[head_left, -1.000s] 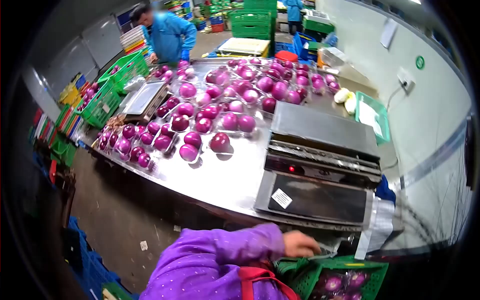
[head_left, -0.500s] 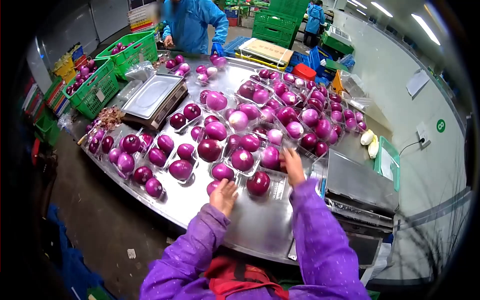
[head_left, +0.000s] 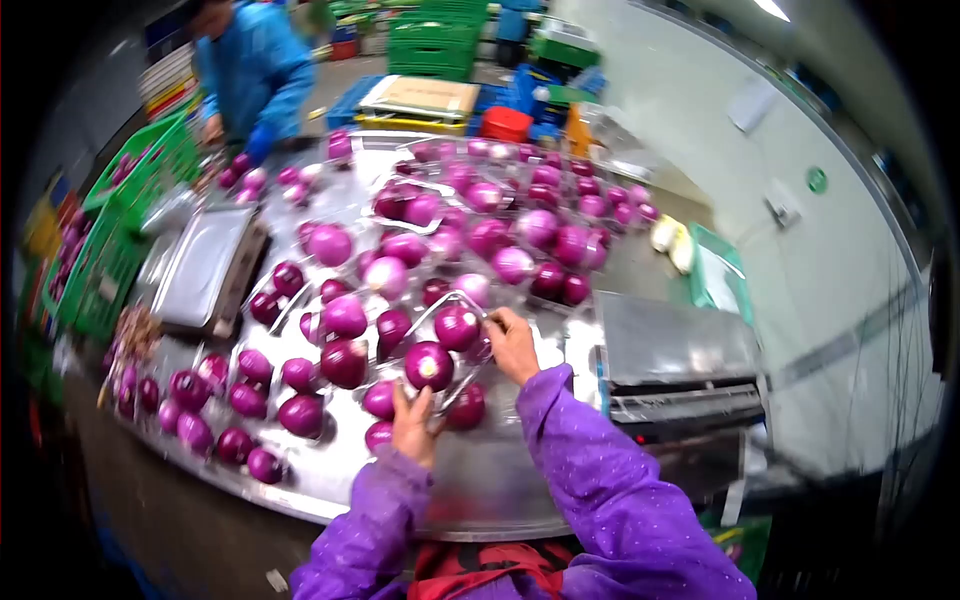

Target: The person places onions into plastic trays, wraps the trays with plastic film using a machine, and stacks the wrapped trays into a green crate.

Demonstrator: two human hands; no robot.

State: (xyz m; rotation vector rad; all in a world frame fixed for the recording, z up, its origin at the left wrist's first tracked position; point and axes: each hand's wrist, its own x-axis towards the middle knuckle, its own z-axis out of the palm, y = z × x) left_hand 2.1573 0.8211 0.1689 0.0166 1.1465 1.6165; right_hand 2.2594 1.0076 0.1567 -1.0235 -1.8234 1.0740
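A clear plastic tray (head_left: 468, 297) with red onions (head_left: 429, 366) in it is between my two hands, tilted above the metal table. My right hand (head_left: 512, 345) grips its right side, fingers closed at the rim. At its near left corner my left hand (head_left: 415, 428) has hold of the tray, thumb and fingers around the edge. Beneath and beside it, another red onion (head_left: 466, 407) shows near the table's front. More onions in clear trays, such as a large dark onion (head_left: 343, 363), sit close by on the left.
Many onion trays cover the metal table (head_left: 480, 500). A weighing scale (head_left: 205, 265) and green crates (head_left: 120, 250) stand left. On the right are a flat metal machine (head_left: 680, 340), pale vegetables (head_left: 672, 243) and a green tray (head_left: 722, 275). A person in blue (head_left: 255, 70) stands across the table.
My view has swung to the right. My hands, apart and holding nothing before, have closed on an onion tray, which is now raised and tilted.
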